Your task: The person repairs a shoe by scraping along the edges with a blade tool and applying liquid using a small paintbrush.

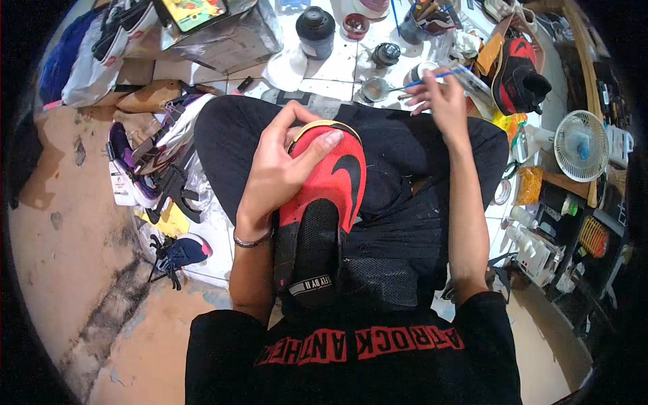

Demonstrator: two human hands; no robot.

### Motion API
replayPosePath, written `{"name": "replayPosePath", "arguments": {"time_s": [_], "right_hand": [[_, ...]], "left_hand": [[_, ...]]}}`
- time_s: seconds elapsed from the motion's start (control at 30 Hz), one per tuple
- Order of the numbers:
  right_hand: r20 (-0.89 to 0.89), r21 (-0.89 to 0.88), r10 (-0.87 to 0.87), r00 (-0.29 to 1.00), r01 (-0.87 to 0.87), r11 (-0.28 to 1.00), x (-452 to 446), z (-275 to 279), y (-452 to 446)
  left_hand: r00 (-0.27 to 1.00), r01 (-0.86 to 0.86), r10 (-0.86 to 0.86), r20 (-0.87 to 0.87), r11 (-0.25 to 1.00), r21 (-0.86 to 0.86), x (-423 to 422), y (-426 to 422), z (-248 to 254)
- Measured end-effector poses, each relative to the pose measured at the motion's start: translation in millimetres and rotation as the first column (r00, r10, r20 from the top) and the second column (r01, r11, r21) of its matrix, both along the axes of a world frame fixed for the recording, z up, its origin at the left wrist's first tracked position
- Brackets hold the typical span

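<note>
A red and black sneaker point(334, 172) with a black swoosh rests toe-away over my lap. My left hand point(280, 158) grips it around the toe, thumb on top and fingers along the far side. A yellowish edge shows round the toe. In my right hand point(442, 104) is a thin blue-handled brush point(460, 70), pinched by the fingers and slanting down to the left. Its lower end reaches a small clear cup point(374, 89) on the tiled floor. Whether the tip touches what is in the cup, I cannot tell.
Beyond my knees stand a dark bottle point(315, 30), a small dark jar point(386, 54) and a container of tools point(426, 20). The matching sneaker point(518, 77) sits at right, near a white fan point(581, 146). Other shoes point(182, 250) lie at left.
</note>
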State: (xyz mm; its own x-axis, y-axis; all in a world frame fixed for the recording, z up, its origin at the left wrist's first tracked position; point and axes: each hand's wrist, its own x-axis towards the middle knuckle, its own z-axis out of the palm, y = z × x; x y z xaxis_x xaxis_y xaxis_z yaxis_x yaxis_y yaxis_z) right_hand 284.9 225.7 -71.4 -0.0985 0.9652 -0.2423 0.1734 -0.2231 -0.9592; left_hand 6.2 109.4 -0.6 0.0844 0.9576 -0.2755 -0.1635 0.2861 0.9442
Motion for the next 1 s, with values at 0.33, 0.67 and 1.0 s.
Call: {"name": "replayPosePath", "arguments": {"time_s": [0.33, 0.67, 1.0], "right_hand": [[-0.347, 0.405, 0.084, 0.934, 0.068, 0.912, -43, 95, -69], [-0.285, 0.606, 0.288, 0.914, -0.061, 0.793, -96, 79, -108], [-0.232, 0.574, 0.188, 0.955, -0.021, 0.818, -97, 82, -110]], "left_hand": [[0.954, -0.056, 0.122, -0.275, 0.971, 0.233, 6, -14, 12], [0.926, -0.078, 0.171, -0.338, 0.959, 0.272, 9, -18, 18], [0.905, -0.052, 0.190, -0.380, 0.937, 0.345, 11, -16, 17]]}}
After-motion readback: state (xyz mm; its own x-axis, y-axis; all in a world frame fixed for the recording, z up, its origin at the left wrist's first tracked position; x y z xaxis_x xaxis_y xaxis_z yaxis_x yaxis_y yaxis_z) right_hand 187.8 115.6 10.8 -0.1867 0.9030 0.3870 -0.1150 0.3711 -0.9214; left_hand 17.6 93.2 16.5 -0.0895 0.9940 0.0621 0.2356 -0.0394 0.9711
